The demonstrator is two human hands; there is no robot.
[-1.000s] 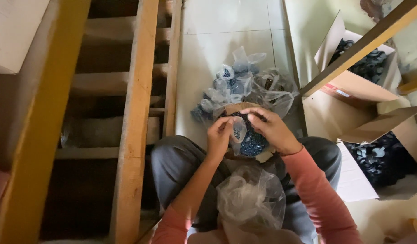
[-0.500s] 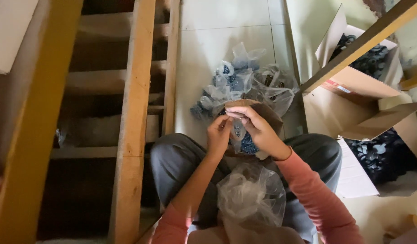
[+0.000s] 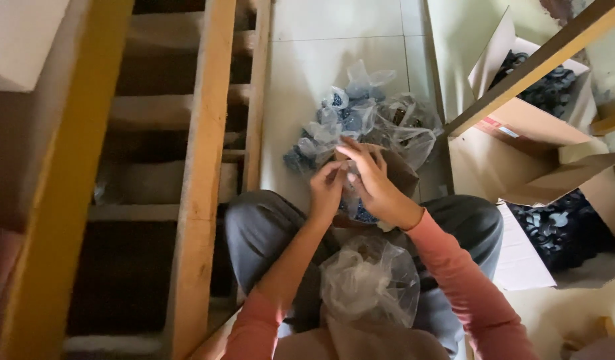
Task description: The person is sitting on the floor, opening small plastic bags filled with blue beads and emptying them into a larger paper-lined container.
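Small clear bag (image 3: 355, 200) of dark blue pieces sits pinched between my left hand (image 3: 326, 190) and right hand (image 3: 374, 183), fingertips closed on its neck to keep it upright, beyond them the heap of filled bags (image 3: 361, 117).

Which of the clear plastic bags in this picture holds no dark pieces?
The crumpled bag on the person's lap, nearest the camera. It looks empty, while the bags piled on the floor beyond the hands hold dark blue pieces.

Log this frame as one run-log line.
left hand: pinching top of small clear plastic bag of blue pieces | right hand: gripping same bag | ahead: pile of filled clear bags on tiled floor | lap: empty clear bags
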